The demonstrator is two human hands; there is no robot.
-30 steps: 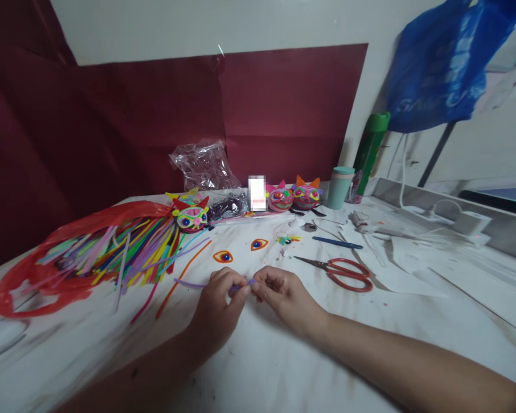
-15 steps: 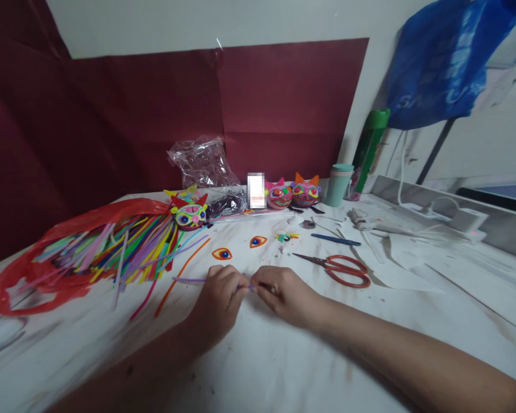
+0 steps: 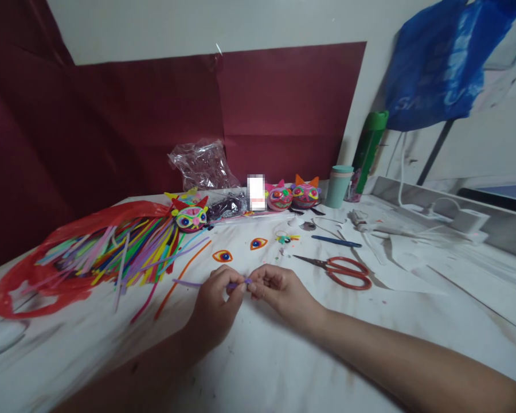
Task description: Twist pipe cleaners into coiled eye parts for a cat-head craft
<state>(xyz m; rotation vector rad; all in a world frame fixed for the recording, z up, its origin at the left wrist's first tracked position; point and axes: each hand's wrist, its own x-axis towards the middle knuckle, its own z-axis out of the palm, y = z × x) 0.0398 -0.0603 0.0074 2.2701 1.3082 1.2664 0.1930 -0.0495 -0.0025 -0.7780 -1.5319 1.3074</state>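
A purple pipe cleaner (image 3: 187,283) runs through my left hand (image 3: 221,295), which is closed around it, and its loose end sticks out to the left. Thumb and fingers of my right hand (image 3: 275,289) pinch the same strip near its other end, close beside the left fingertips. Just beyond the hands lie two orange-rimmed eye shapes with blue centres, a left one (image 3: 222,256) and a right one (image 3: 258,244). An orange pipe cleaner (image 3: 183,278) rests on the table left of my left hand.
Red-handled scissors (image 3: 348,272) and a blue pen-like tool (image 3: 336,241) lie to the right. Many coloured pipe cleaners (image 3: 124,252) spill from a red plastic bag (image 3: 8,289). Colourful animal heads (image 3: 306,194), a green cup (image 3: 339,188) and a power strip (image 3: 425,213) stand farther back.
The right fingers have shifted slightly at the pinched end, and a bit more purple shows between the two hands. The other things lie as before.
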